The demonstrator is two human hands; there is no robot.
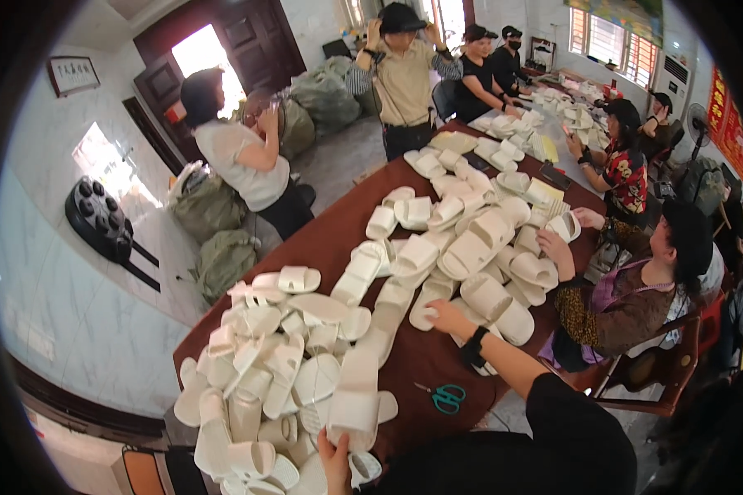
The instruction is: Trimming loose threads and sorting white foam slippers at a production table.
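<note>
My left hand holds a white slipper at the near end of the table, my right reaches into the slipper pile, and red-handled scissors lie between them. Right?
Not quite: the scissors have green handles, not red, as the head view shows. The rest holds: the left hand holds a white slipper at the near end of the brown table, and the right hand reaches into the slipper pile.

Both hands, left [335, 459] and right [448, 315], touch white slippers [353, 396].
</note>
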